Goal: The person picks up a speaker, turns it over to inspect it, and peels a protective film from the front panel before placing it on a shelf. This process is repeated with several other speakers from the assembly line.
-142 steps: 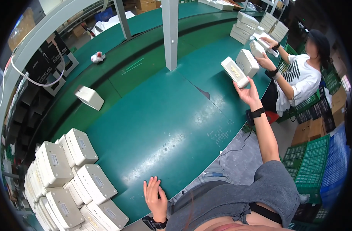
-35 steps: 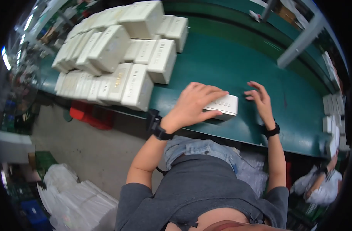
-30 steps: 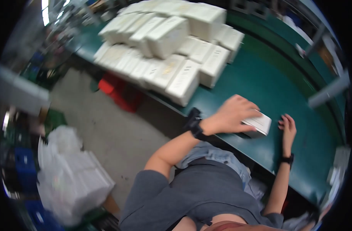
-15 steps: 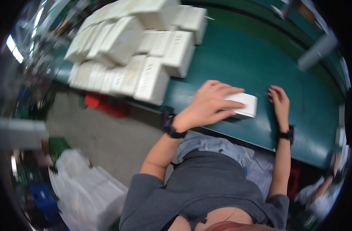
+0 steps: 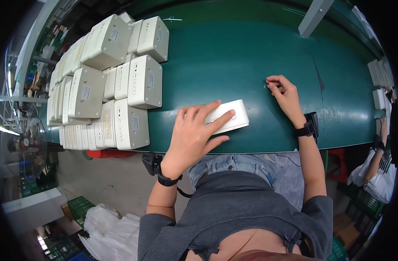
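A small white box-shaped casing [image 5: 241, 114] with rounded corners lies on the green table in front of me. My left hand [image 5: 194, 130] rests over its left part, the index finger stretched across the top and the other fingers spread; the thumb sticks out along the near side. To the right of the casing and farther away, my right hand [image 5: 283, 91] is just above the tabletop. Its fingers curl in toward the thumb, like a pinch. Tiny pale specks show by the fingertips, too small to name. Both wrists wear black strapped devices.
Stacked cream-white casings [image 5: 138, 82] with port openings and labels fill the table's left side. A grey post [image 5: 314, 19] rises at the back right. Another person's arm [image 5: 375, 161] and more white casings [image 5: 379, 93] are at the far right. A red stool [image 5: 109, 154] shows beneath the table.
The whole view has shifted, so the stack, casing and hands appear farther left. My left hand still lies on the casing. My right hand's fingers have bent in closer to the thumb.
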Tool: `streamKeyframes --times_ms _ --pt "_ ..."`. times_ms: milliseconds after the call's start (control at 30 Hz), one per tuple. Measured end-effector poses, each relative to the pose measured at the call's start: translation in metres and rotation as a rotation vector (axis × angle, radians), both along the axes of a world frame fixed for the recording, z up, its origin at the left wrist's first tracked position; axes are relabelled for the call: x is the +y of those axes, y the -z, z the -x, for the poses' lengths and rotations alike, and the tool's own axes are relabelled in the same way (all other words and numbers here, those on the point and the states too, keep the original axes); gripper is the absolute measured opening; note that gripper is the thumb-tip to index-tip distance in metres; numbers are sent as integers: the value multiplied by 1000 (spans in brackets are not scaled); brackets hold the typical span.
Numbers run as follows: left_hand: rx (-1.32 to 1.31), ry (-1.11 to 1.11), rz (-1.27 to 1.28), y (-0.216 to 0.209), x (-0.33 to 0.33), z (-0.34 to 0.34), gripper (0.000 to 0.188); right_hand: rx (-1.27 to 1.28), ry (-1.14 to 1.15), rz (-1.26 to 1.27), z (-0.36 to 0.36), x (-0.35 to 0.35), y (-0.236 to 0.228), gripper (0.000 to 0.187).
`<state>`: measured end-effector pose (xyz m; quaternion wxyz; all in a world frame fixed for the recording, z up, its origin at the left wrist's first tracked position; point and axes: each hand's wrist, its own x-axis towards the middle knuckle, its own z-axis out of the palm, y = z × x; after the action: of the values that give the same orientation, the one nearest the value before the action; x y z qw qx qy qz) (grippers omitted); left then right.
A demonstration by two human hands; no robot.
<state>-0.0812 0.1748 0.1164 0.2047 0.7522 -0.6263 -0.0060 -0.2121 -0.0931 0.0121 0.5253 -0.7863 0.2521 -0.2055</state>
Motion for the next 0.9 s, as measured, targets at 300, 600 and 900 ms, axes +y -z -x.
streamKeyframes --times_ms 300,600,900 --pt "-5 0 25 11 -2 -20 53 -31 -19 134 -2 1 -8 15" --pt "804 -104 785 53 18 -19 47 -23 -24 136 0 1 -7 15" --pt "1334 -264 831 44 28 -12 60 -165 -56 -187 6 46 -41 27"
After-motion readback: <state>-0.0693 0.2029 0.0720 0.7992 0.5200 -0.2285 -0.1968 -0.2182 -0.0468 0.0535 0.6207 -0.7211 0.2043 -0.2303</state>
